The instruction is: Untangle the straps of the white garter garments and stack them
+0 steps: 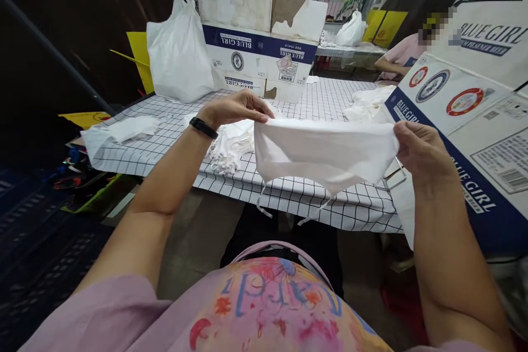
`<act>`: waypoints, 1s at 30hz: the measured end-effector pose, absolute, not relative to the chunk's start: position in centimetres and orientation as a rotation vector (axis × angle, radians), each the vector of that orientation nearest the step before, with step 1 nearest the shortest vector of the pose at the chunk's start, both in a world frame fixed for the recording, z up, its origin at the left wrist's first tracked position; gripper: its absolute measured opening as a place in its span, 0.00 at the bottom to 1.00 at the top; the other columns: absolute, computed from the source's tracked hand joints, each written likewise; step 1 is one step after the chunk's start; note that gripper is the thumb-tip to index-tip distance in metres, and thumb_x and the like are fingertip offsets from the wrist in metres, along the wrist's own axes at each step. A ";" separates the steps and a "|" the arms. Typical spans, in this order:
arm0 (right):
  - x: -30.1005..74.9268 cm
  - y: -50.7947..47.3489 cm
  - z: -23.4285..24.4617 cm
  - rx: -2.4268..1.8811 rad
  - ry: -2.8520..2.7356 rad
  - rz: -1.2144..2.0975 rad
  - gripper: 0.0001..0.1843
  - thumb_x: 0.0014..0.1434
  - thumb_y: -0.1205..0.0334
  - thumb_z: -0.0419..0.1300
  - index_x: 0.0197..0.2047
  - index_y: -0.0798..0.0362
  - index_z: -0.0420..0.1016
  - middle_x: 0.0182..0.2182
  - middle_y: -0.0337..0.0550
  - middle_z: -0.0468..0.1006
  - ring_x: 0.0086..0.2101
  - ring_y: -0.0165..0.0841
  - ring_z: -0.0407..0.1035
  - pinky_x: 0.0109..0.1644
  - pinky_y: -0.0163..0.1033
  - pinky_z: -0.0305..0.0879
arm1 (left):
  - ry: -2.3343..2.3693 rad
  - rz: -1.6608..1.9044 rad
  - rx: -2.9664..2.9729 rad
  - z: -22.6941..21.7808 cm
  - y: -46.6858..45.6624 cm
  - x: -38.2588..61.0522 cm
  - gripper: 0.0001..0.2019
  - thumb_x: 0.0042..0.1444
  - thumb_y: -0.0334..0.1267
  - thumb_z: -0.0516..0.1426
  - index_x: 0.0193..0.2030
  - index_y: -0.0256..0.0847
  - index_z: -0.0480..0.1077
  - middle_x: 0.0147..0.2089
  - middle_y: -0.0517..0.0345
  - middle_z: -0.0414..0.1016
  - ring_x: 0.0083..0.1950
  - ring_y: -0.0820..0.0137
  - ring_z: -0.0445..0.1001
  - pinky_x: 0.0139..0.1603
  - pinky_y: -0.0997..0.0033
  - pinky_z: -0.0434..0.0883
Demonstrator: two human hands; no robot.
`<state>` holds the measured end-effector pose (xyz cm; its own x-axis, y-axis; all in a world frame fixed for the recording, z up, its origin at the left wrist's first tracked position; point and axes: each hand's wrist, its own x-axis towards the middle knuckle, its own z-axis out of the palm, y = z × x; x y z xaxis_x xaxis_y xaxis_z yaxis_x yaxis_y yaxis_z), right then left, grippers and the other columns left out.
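Both hands, left (pixel 235 110) and right (pixel 421 148), pinch the white cloth (pixel 325 154) taut by its top corners; a loosened pinch would likely drop it off the table (pixel 330 100).

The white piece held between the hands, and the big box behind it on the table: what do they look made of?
The white piece looks like thin soft cloth, matte: it sags between the left hand and right hand, with thin strings hanging below. The box looks like printed cardboard: its white facing is torn, showing brown board.
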<state>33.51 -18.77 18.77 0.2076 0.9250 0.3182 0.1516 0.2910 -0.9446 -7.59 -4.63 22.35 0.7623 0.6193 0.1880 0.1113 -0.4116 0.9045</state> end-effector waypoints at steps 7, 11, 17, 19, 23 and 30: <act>34.7 -18.4 19.2 -1.212 -1.403 0.679 0.20 0.54 0.43 0.74 0.26 0.50 0.78 0.23 0.39 0.68 0.25 0.29 0.58 0.32 0.41 0.59 | 0.501 0.500 1.997 22.0 -3.5 -6.3 0.12 0.47 0.42 0.74 0.36 0.40 0.84 0.36 0.50 0.83 0.36 0.67 0.80 0.37 0.71 0.74; 35.7 -17.7 19.1 -1.256 -1.478 0.634 0.19 0.56 0.44 0.72 0.28 0.50 0.79 0.25 0.39 0.72 0.27 0.30 0.63 0.32 0.40 0.61 | 0.486 0.596 1.888 21.0 -2.5 -6.1 0.11 0.48 0.44 0.74 0.33 0.41 0.82 0.36 0.52 0.82 0.36 0.70 0.78 0.38 0.72 0.74; 36.7 -17.1 19.0 -1.531 -1.895 0.575 0.25 0.58 0.38 0.68 0.24 0.49 0.76 0.22 0.38 0.70 0.24 0.29 0.60 0.28 0.39 0.54 | 0.510 0.809 1.797 20.3 -1.9 -6.8 0.14 0.44 0.44 0.76 0.29 0.40 0.79 0.44 0.49 0.81 0.49 0.65 0.78 0.47 0.68 0.76; 36.7 -17.0 18.7 -1.604 -1.996 0.508 0.27 0.58 0.37 0.68 0.21 0.49 0.74 0.18 0.36 0.66 0.22 0.28 0.57 0.26 0.39 0.51 | 0.535 0.826 1.853 20.5 -2.3 -7.0 0.14 0.45 0.43 0.76 0.28 0.40 0.78 0.47 0.49 0.81 0.51 0.64 0.77 0.49 0.68 0.75; 36.0 -17.2 17.5 -1.574 -1.896 0.369 0.21 0.58 0.39 0.69 0.28 0.48 0.82 0.22 0.40 0.76 0.24 0.32 0.66 0.26 0.40 0.59 | 0.674 0.781 1.998 20.5 -3.3 -7.1 0.11 0.48 0.43 0.73 0.31 0.40 0.79 0.40 0.54 0.80 0.42 0.68 0.77 0.43 0.70 0.75; 34.4 -17.8 15.1 -1.516 -1.548 0.200 0.11 0.55 0.51 0.74 0.37 0.47 0.86 0.28 0.40 0.81 0.30 0.37 0.76 0.34 0.42 0.74 | 0.881 1.174 2.005 17.4 -4.9 -5.8 0.05 0.48 0.35 0.68 0.29 0.38 0.77 0.33 0.58 0.79 0.37 0.71 0.77 0.43 0.69 0.75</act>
<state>34.42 -17.77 15.07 0.1927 0.8534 0.4843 0.7021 0.2249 -0.6756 -5.80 -4.91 17.36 0.3745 0.8014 0.4663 0.2244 -0.5663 0.7931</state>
